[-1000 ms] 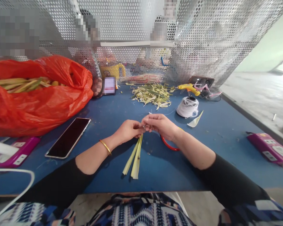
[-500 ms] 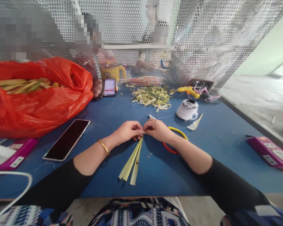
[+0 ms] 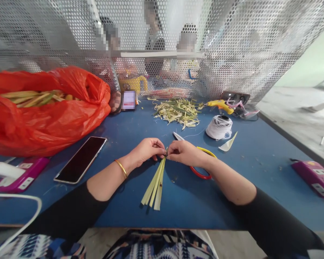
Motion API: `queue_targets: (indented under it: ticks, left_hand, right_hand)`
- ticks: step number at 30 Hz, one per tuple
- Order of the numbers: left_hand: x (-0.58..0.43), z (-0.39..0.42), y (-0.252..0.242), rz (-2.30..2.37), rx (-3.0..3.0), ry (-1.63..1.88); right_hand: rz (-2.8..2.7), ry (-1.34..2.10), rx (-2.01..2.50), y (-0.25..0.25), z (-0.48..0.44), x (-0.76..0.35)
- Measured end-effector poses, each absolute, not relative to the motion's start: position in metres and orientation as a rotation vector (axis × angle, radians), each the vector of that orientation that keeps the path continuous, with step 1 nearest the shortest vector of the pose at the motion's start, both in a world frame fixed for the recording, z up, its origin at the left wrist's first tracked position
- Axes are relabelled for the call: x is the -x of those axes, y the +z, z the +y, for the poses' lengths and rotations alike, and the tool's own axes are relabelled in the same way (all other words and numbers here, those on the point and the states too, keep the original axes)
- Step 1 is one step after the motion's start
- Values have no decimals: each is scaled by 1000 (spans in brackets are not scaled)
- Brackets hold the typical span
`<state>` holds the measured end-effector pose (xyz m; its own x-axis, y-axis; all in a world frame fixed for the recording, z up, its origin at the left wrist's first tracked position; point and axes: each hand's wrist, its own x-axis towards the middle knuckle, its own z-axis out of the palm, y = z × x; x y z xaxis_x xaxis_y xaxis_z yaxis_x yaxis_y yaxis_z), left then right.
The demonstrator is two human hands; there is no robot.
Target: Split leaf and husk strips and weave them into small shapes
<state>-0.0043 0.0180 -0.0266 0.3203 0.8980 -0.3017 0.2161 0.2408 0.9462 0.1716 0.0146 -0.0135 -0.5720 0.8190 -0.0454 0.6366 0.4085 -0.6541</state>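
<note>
My left hand (image 3: pixel 152 150) pinches the upper end of a small bundle of pale green leaf strips (image 3: pixel 156 183), which fan out toward the table's front edge. Close against it, my right hand (image 3: pixel 182 151) has its fingertips closed at the bundle's top; what they hold is too small to make out. Under my right hand and wrist lie scissors with a yellow and red handle (image 3: pixel 201 173), their blade tip showing beyond the knuckles. A fine thread trails from the cone of white thread (image 3: pixel 219 127) toward the blades.
A red plastic bag (image 3: pixel 51 118) of leaf strips fills the left, with a phone (image 3: pixel 81 160) and purple power strip (image 3: pixel 29 172) before it. Leaf scraps (image 3: pixel 178 111), a yellow glue gun (image 3: pixel 220 105) and a perforated screen (image 3: pixel 156 43) stand behind. Another power strip (image 3: pixel 314 176) lies right.
My right hand has shifted slightly at the bundle's top, its fingers now turned further down. The left hand keeps its pinch. The whole view has moved a little.
</note>
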Motion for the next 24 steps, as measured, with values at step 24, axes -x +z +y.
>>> queue_targets:
  ticks: [24]
  left_hand:
    - [1,7,-30,1466,-2254,653]
  right_hand:
    - [-1928,1122,1431,-27,12,-158]
